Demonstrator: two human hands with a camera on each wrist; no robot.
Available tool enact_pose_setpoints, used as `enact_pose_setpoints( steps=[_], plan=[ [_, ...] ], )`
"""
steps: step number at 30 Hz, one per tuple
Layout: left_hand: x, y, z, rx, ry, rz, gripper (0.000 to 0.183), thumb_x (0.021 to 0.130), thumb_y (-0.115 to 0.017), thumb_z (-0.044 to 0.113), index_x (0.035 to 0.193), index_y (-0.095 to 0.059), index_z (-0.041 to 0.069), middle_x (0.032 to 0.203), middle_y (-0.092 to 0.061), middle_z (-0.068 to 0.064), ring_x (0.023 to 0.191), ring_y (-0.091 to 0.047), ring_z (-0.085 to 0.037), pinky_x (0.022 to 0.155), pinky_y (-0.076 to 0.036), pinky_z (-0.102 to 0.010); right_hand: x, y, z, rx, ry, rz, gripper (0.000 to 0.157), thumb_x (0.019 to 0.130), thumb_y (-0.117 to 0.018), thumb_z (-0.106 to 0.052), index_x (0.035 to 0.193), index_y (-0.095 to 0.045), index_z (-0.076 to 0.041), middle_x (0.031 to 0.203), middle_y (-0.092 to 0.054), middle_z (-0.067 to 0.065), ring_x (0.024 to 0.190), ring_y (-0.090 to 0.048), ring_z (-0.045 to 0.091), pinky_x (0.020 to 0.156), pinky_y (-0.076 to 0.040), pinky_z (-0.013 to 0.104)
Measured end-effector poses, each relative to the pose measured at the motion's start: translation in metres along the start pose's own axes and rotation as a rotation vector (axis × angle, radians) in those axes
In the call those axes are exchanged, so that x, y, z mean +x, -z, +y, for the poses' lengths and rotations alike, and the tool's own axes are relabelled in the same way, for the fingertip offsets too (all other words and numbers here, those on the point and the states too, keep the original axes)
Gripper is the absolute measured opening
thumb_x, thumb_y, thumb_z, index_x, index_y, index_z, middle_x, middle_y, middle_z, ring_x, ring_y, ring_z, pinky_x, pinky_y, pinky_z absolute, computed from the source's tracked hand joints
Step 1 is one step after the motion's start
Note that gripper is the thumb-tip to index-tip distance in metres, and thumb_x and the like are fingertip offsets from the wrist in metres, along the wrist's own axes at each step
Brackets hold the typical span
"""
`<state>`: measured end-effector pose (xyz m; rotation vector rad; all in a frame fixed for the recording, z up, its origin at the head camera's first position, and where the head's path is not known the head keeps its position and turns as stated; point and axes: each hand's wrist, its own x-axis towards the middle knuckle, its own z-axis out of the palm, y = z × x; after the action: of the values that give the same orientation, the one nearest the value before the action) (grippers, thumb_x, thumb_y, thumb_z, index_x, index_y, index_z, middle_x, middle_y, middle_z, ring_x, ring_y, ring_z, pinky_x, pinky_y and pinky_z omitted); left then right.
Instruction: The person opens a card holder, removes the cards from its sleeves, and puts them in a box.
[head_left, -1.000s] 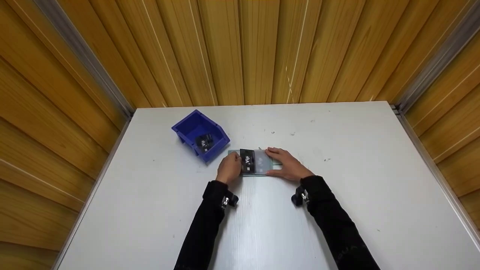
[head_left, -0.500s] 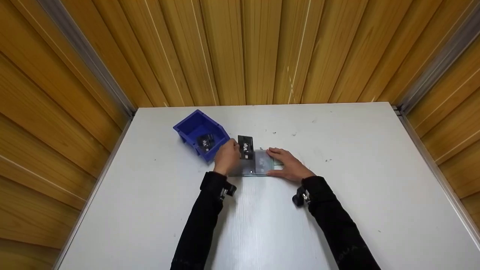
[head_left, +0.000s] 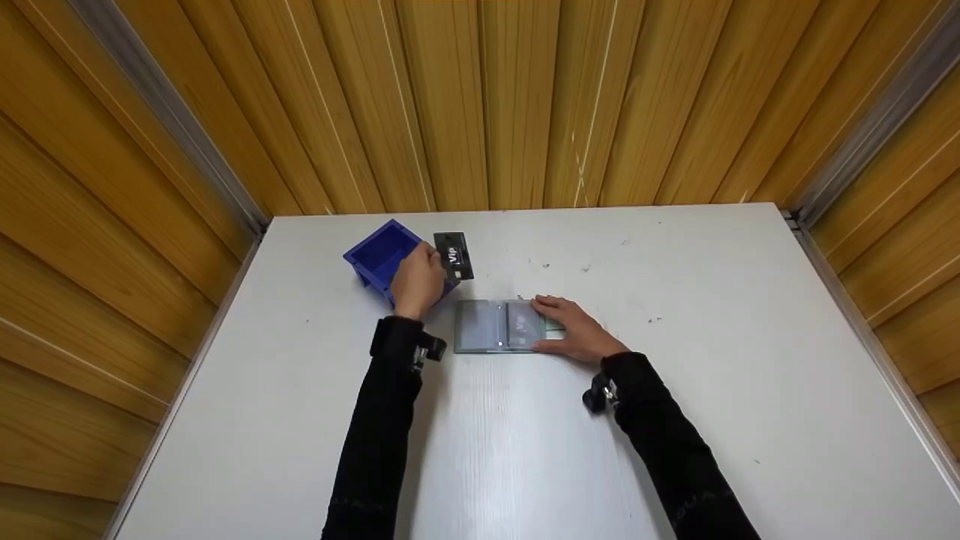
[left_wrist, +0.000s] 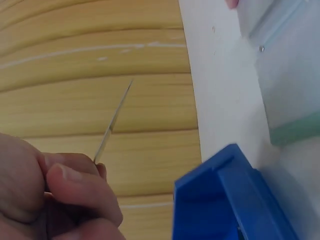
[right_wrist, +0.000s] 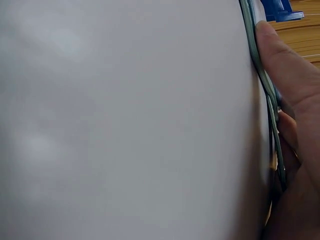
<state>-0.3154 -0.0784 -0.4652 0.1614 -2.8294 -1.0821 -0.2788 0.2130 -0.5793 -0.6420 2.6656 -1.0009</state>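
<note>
My left hand (head_left: 418, 281) pinches a black card (head_left: 454, 256) with "Vip" printed on it, above the near right side of a blue plastic bin (head_left: 377, 253). Edge-on, that card (left_wrist: 114, 120) looks like a thin strip in the left wrist view. The bin's lower inside is hidden by the hand. An open card holder (head_left: 478, 328) with clear sleeves and a greenish edge lies flat on the table. Across its right side rests my right hand (head_left: 577, 330), fingers and thumb spread apart. In the right wrist view the thumb (right_wrist: 285, 65) lies along the holder's edge.
The white table (head_left: 712, 360) carries a few small dark marks. Wood-patterned panels (head_left: 517, 105) rise behind it and at both sides. The bin stands at the holder's far left, a short gap away.
My left hand has lifted the black card off the holder's left page and carried it up and left to the bin. My right hand has stayed on the holder.
</note>
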Motion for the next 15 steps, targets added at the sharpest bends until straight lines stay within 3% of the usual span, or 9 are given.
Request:
enact_pose_setpoints(
  steps=[9, 15],
  plan=[
    [0.017, 0.01, -0.035, 0.02, 0.143, 0.1, 0.025, 0.108, -0.045, 0.021, 0.11, -0.063, 0.003, 0.111, -0.073, -0.02, 0.105, -0.07, -0.038, 0.087, -0.052, -0.055, -0.001, -0.001, -0.004, -0.018, -0.016, -0.005, 0.086, 0.092, -0.078, -0.04, 0.161, -0.035, -0.011, 0.169, -0.029, 0.012, 0.157, -0.024, 0.037, 0.123, -0.028, 0.053],
    [0.02, 0.01, -0.052, 0.062, 0.166, 0.143, 0.029, 0.107, -0.044, 0.019, 0.11, -0.064, -0.001, 0.107, -0.073, -0.023, 0.099, -0.071, -0.04, 0.081, -0.054, -0.056, -0.001, -0.001, -0.004, -0.014, -0.003, -0.002, 0.085, 0.092, -0.079, -0.037, 0.161, -0.036, -0.01, 0.169, -0.029, 0.012, 0.157, -0.023, 0.036, 0.124, -0.026, 0.052]
  ],
)
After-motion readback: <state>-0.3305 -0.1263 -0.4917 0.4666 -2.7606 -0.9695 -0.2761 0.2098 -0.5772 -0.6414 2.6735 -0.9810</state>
